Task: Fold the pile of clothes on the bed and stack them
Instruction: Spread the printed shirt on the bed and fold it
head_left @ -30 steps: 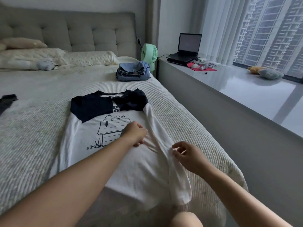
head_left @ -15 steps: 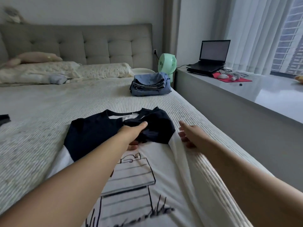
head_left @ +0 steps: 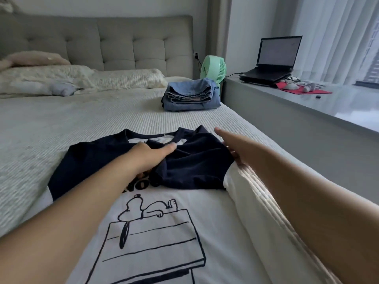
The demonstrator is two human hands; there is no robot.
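A white T-shirt (head_left: 207,226) with navy sleeves and a cartoon dog print lies face up on the bed (head_left: 61,119). Its right navy sleeve is folded inward over the chest. My left hand (head_left: 150,154) rests flat on that folded sleeve near the collar, fingers straight. My right hand (head_left: 235,145) lies with straight fingers along the shirt's right shoulder edge, touching the navy cloth. A stack of folded blue denim clothes (head_left: 190,95) sits farther up the bed near its right edge.
Pillows (head_left: 82,80) and a grey tufted headboard (head_left: 114,44) stand at the bed's far end. A green fan (head_left: 214,69) is beside the bed. A grey ledge (head_left: 307,111) on the right holds a laptop (head_left: 272,60) and a red mouse pad (head_left: 303,90).
Both hands moved from the shirt's lower right side up to its shoulder area. The right sleeve side now lies folded inward, and the camera has come closer to the shirt.
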